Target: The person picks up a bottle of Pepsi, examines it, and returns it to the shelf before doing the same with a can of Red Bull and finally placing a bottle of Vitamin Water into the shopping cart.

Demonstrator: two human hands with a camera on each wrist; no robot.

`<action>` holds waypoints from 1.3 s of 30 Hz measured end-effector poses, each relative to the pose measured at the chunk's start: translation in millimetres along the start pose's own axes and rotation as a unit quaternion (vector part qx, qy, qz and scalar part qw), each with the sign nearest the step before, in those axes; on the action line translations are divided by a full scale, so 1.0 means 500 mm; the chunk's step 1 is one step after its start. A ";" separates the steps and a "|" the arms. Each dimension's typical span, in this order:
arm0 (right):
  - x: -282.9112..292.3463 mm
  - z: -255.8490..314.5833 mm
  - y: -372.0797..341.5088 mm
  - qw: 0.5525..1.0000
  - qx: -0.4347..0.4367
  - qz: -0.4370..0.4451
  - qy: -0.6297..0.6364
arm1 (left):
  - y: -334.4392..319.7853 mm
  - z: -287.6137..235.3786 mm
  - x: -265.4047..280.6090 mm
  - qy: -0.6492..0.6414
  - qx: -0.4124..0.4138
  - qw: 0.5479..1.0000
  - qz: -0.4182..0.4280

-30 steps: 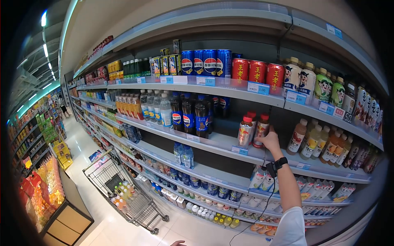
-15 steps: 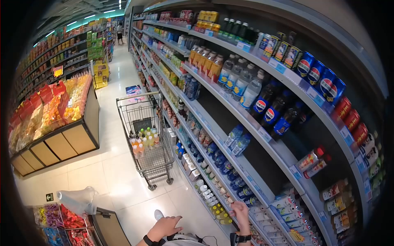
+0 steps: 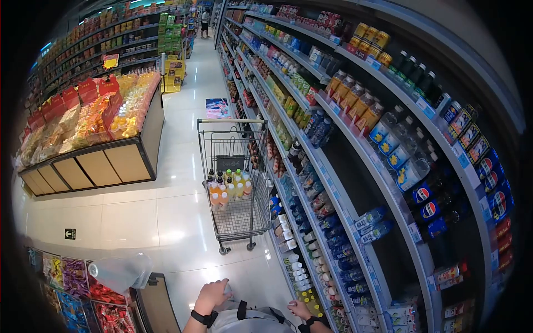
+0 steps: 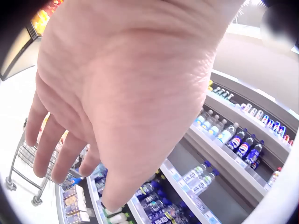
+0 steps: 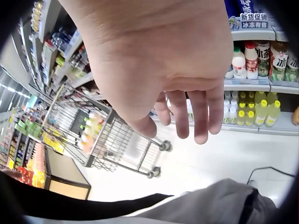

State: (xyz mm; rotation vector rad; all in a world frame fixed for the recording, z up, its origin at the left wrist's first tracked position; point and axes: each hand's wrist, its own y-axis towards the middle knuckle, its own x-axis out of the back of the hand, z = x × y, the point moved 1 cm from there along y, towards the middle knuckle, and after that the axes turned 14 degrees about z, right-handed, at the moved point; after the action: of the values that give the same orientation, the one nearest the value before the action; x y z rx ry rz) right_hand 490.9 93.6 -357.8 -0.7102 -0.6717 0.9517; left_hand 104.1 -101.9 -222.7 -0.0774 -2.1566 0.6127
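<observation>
Both were empty, your left hand (image 3: 212, 294) and right hand (image 3: 300, 309), which had left the red-capped bottles (image 3: 447, 276), so handling seemed paused.

we see a grey wire-metal shopping cart (image 3: 242, 237), orange and yellow smooth plastic bottles (image 3: 239, 190), a glossy cream tiled floor (image 3: 183, 238), tan wood-look panels (image 3: 125, 164), shiny translucent plastic film (image 3: 130, 269) and wrinkled, matt grey cloth (image 5: 215, 203).

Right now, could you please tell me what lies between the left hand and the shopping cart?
In the head view, only bare floor shows between the left hand and the shopping cart.
</observation>
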 end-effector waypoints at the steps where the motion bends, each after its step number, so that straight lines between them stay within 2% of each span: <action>1: -0.001 0.014 0.015 1.000 0.007 0.005 0.002 | 0.010 0.033 0.018 -0.003 0.044 0.999 0.031; 2: -0.001 0.026 0.026 1.000 0.013 0.009 0.006 | 0.020 0.062 0.034 -0.008 0.049 0.998 0.033; 4: 0.010 0.039 0.072 0.999 0.030 0.001 -0.013 | 0.039 0.119 0.059 0.005 0.119 0.992 0.036; 6: 0.023 0.060 0.126 0.998 0.049 -0.009 -0.028 | 0.059 0.159 0.083 0.004 0.127 0.992 0.026; 8: 0.038 0.078 0.168 0.995 0.096 -0.015 0.012 | 0.086 0.187 0.105 -0.020 0.137 0.990 0.011; 10: 0.056 0.103 0.206 0.997 0.073 -0.006 0.012 | 0.120 0.206 0.118 -0.044 0.147 0.988 0.029; 12: 0.084 0.148 0.261 0.995 0.068 0.061 -0.049 | 0.166 0.227 0.124 -0.085 0.153 0.983 0.063; 13: 0.098 0.173 0.290 0.994 0.069 0.065 -0.049 | 0.197 0.241 0.121 -0.086 0.157 0.982 0.063; 15: 0.116 0.215 0.344 0.995 0.044 0.029 -0.081 | 0.264 0.273 0.096 -0.166 0.127 0.973 0.100; 16: 0.136 0.206 0.408 0.995 0.041 0.036 -0.079 | 0.300 0.287 0.086 -0.167 0.134 0.971 0.104; 18: 0.181 0.202 0.541 0.973 0.105 -0.075 -0.191 | 0.385 0.313 0.067 -0.258 0.097 0.960 0.059; 19: 0.196 0.245 0.579 0.986 0.066 -0.086 -0.125 | 0.434 0.330 0.054 -0.258 0.104 0.958 0.069; 20: 0.217 0.313 0.632 0.993 0.025 -0.098 -0.060 | 0.490 0.350 0.044 -0.336 0.127 0.933 0.000; 22: 0.248 0.386 0.777 0.976 0.067 -0.201 -0.051 | 0.599 0.386 0.044 -0.456 0.189 0.863 -0.112; 24: 0.276 0.337 0.993 0.953 0.137 -0.268 0.045 | 0.720 0.464 0.001 -0.484 0.218 0.817 -0.226; 26: 0.290 0.360 1.119 0.949 0.116 -0.294 0.013 | 0.823 0.522 -0.043 -0.513 0.282 0.765 -0.267; 27: 0.281 0.409 1.132 0.945 0.051 -0.291 0.141 | 0.859 0.516 -0.051 -0.497 0.309 0.759 -0.286; 28: 0.266 0.472 1.111 0.920 -0.018 -0.288 0.264 | 0.896 0.501 -0.064 -0.480 0.335 0.752 -0.302; 29: 0.260 0.505 1.097 0.904 -0.153 -0.344 0.203 | 0.916 0.477 -0.059 -0.451 0.388 0.735 -0.324; 30: 0.238 0.548 1.055 0.902 -0.171 -0.344 0.198 | 0.925 0.443 -0.045 -0.421 0.440 0.716 -0.342; 31: 0.216 0.603 1.006 0.891 -0.159 -0.415 0.097 | 0.935 0.415 -0.031 -0.345 0.493 0.716 -0.354; 32: 0.210 0.631 0.999 0.868 -0.142 -0.477 -0.006 | 0.954 0.395 -0.005 -0.347 0.500 0.716 -0.341; 33: 0.209 0.599 1.025 0.870 -0.162 -0.462 -0.066 | 0.961 0.379 0.021 -0.325 0.524 0.718 -0.322; 34: 0.205 0.574 1.043 0.851 -0.183 -0.478 -0.122 | 0.952 0.365 0.022 -0.301 0.554 0.717 -0.298; 37: 0.200 0.552 1.048 0.868 -0.204 -0.445 -0.085 | 0.957 0.371 0.025 -0.287 0.551 0.722 -0.305; 39: 0.193 0.529 1.067 0.841 -0.200 -0.417 -0.281 | 0.959 0.381 0.019 -0.280 0.557 0.718 -0.308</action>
State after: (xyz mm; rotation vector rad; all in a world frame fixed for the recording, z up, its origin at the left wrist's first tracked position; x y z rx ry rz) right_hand 72.0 453.6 -599.8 -0.3998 -1.5777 0.1703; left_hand -124.4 245.1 -528.5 1.5846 -1.7576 1.5236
